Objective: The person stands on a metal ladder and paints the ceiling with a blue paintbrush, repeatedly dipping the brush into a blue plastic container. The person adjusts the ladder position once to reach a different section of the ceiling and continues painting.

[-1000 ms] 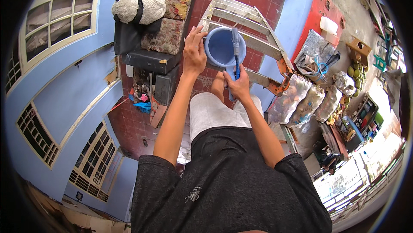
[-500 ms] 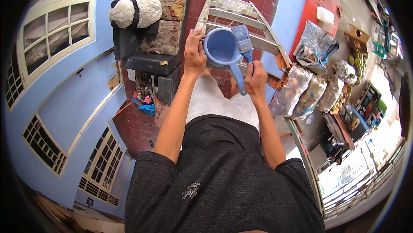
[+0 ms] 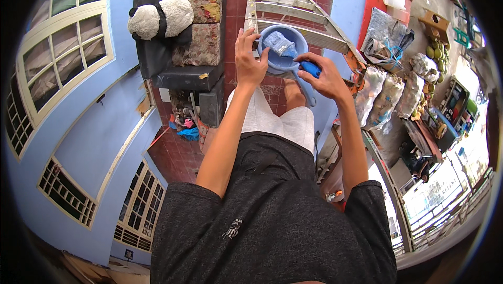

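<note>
The left hand (image 3: 249,62) grips the blue scoop (image 3: 283,48) rim – steadying it (on the ladder (image 3: 293,14)) – while the right hand (image 3: 325,77), closed on the paintbrush (image 3: 293,54), dips its bristles inside.

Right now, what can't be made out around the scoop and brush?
- Head view: paint level in scoop, hidden by brush bristles.
- Brush handle, mostly wrapped by right hand.
- Scoop's near wall, behind left hand.
- What the scoop rests on atop the ladder, covered.
</note>
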`<state>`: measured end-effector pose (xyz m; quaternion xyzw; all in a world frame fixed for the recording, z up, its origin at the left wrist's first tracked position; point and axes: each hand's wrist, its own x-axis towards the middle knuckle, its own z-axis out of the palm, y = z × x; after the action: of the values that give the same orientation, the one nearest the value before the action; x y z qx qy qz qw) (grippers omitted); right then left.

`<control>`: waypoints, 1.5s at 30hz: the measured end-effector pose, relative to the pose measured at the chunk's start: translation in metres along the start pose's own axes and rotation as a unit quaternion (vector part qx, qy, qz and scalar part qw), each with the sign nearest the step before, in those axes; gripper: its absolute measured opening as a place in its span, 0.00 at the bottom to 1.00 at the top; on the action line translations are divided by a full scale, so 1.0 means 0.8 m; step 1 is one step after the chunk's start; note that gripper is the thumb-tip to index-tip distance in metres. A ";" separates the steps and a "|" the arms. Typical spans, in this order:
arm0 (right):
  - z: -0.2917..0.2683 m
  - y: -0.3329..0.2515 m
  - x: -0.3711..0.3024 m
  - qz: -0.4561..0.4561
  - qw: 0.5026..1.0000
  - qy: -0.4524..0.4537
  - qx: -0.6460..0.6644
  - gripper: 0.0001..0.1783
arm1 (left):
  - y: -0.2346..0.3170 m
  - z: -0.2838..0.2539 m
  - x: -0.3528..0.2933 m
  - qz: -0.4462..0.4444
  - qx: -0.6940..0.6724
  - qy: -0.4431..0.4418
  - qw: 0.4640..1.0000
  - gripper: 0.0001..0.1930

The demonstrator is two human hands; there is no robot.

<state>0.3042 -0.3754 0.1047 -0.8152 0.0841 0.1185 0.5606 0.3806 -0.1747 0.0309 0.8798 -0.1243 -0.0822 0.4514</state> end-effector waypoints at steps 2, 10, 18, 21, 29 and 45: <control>0.005 0.002 0.003 0.037 0.999 -0.011 0.014 0.12 | 0.003 0.001 -0.002 -0.003 0.025 -0.007 1.000 0.23; 0.043 0.030 0.011 0.152 0.979 0.130 0.048 0.14 | 0.007 0.000 0.000 -0.035 0.012 -0.014 0.999 0.25; 0.045 0.016 0.019 0.105 0.986 0.131 -0.013 0.12 | 0.009 0.001 0.003 -0.025 0.026 -0.013 0.999 0.25; 0.049 0.032 0.015 0.085 0.985 0.142 -0.044 0.11 | 0.007 0.001 0.002 -0.024 0.032 -0.019 0.999 0.25; 0.060 0.045 0.026 0.106 0.969 0.221 -0.026 0.11 | 0.004 0.003 0.002 -0.021 0.034 -0.014 0.999 0.26; 0.125 0.094 0.067 0.257 0.915 0.276 0.144 0.15 | 0.008 0.004 0.003 -0.015 0.032 -0.007 0.999 0.26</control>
<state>0.3257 -0.3090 -0.0122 -0.6760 0.4581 0.0150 0.5771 0.3811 -0.1813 0.0346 0.8951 -0.1167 -0.0917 0.4205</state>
